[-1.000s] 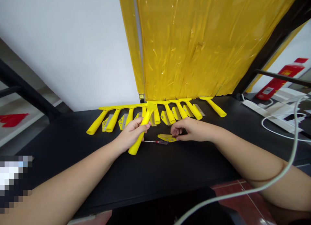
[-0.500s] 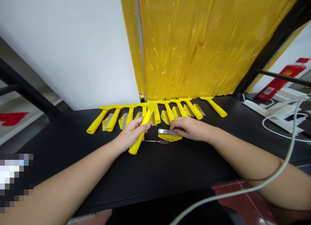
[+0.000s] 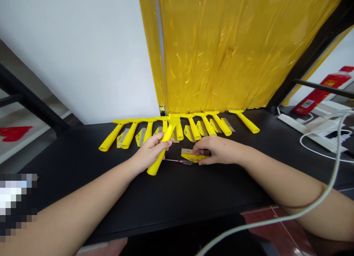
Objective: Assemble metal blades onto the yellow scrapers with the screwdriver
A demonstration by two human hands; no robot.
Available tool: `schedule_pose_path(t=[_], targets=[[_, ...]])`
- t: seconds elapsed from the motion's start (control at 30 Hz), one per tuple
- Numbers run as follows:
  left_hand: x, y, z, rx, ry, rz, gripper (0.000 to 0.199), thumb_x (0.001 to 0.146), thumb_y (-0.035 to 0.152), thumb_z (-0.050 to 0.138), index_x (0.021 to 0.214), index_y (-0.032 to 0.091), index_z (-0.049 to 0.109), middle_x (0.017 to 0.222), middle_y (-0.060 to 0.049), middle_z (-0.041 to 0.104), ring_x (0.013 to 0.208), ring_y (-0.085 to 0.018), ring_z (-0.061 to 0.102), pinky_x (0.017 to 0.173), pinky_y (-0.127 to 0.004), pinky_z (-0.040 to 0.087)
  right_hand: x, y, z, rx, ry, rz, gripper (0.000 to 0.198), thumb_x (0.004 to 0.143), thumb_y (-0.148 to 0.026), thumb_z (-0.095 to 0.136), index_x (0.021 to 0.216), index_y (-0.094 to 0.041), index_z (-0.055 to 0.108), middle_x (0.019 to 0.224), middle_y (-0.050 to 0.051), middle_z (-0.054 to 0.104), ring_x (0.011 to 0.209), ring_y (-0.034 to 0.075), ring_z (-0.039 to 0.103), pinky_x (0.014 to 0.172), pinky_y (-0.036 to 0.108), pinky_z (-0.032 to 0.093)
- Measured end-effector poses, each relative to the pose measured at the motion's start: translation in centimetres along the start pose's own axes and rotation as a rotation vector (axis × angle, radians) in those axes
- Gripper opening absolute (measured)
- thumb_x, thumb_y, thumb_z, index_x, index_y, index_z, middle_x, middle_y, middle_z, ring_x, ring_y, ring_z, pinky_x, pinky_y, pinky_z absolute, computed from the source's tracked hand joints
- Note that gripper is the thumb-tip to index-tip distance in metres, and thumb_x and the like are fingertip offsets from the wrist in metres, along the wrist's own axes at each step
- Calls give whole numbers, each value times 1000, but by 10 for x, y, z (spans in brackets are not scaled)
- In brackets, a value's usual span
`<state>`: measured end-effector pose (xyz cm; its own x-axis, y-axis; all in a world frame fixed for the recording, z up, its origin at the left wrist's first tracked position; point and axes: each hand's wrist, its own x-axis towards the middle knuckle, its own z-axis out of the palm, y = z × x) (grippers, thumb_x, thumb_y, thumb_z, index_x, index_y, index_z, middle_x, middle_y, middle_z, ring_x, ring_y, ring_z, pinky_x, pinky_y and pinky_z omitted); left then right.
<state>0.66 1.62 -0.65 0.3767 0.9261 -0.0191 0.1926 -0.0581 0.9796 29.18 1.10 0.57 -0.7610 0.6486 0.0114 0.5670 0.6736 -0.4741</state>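
My left hand [image 3: 151,151] is wrapped around the yellow scraper handle [image 3: 157,165], which tilts with its wide head away from me. Over the right end of a yellow plate [image 3: 192,158] hovers my right hand [image 3: 218,149], thumb and fingers apart on either side of it; whether they touch it I cannot tell. A flat metal blade [image 3: 186,151] lies along the plate's far edge, partly covered by my fingers. Just in front of the plate rests a small screwdriver [image 3: 186,162], its shaft pointing toward my left hand.
Several more yellow handles [image 3: 110,138] line the back of the black table [image 3: 166,200], with yellow plates and blades [image 3: 141,136] between them. A red bottle [image 3: 318,90] and white cables [image 3: 315,138] are at the right. One pale cable [image 3: 298,213] crosses in front of my right arm.
My right hand has spread its thumb toward me and shifted over the plate's right end. My left hand keeps its hold on the handle, nearly unmoved.
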Motion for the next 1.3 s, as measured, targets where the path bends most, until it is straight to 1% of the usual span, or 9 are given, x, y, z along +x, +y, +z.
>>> schedule_pose_path(t=[0.2, 0.5, 0.67, 0.8, 0.9, 1.03, 1.1, 1.17, 1.3], targets=[[0, 0, 0, -2, -3, 11, 30, 83, 46, 71, 94, 18, 64, 77, 3, 55, 60, -11, 53, 53, -25, 48, -1, -3, 0, 19, 11, -17, 30, 85, -16, 79, 114, -17, 73, 98, 5, 75, 85, 18, 69, 76, 28, 52], [-1, -1, 0, 0, -7, 18, 30, 85, 45, 70, 95, 18, 64, 78, 2, 54, 61, -11, 52, 53, -25, 49, -4, -4, -2, 37, 65, -47, 27, 83, -6, 63, 105, -19, 70, 88, 1, 71, 77, 15, 65, 70, 26, 49], [-1, 1, 1, 8, -11, 18, 29, 85, 45, 69, 95, 19, 64, 78, 2, 54, 62, -11, 51, 54, -25, 50, -2, -2, -3, 31, 71, -48, 29, 80, -4, 63, 105, -18, 69, 90, 2, 67, 74, 14, 61, 67, 25, 47], [-1, 2, 1, 16, -10, 14, 30, 84, 46, 69, 96, 18, 64, 79, 2, 53, 62, -11, 52, 54, -25, 49, -1, 0, -1, 74, 78, -39, 29, 80, -3, 63, 104, -17, 69, 90, 2, 66, 75, 13, 61, 68, 25, 48], [-1, 2, 0, 24, -12, 13, 29, 86, 45, 68, 97, 18, 64, 79, 2, 53, 63, -12, 53, 55, -26, 49, -2, 3, -1, 146, 116, -21, 31, 80, -3, 63, 107, -17, 70, 87, 1, 68, 76, 14, 64, 69, 25, 51], [-2, 0, -3, 50, -21, 23, 29, 89, 44, 66, 103, 18, 64, 81, 2, 54, 63, -12, 54, 57, -27, 51, -7, 14, -4, 179, 238, -36, 28, 86, -11, 64, 113, -18, 70, 91, 3, 71, 78, 15, 66, 70, 27, 54], [-3, -1, -5, 92, -28, 48, 30, 91, 44, 65, 106, 18, 64, 81, 2, 53, 64, -13, 55, 58, -28, 51, -9, 20, -7, 160, 291, -24, 25, 89, -15, 64, 113, -18, 69, 94, 5, 72, 78, 15, 66, 71, 28, 55], [-4, -1, -8, 153, -29, 106, 31, 95, 46, 62, 111, 19, 63, 81, 2, 53, 65, -13, 56, 59, -28, 50, -10, 25, -10, 145, 305, 6, 23, 90, -17, 64, 112, -18, 70, 95, 5, 72, 79, 16, 66, 72, 29, 55], [-6, -1, -13, 329, 20, 276, 32, 102, 47, 58, 121, 22, 60, 82, 2, 55, 72, -15, 55, 67, -29, 47, -11, 30, -14, 106, 230, 100, 26, 87, -14, 64, 111, -17, 70, 87, 3, 70, 72, 15, 63, 66, 27, 52]])
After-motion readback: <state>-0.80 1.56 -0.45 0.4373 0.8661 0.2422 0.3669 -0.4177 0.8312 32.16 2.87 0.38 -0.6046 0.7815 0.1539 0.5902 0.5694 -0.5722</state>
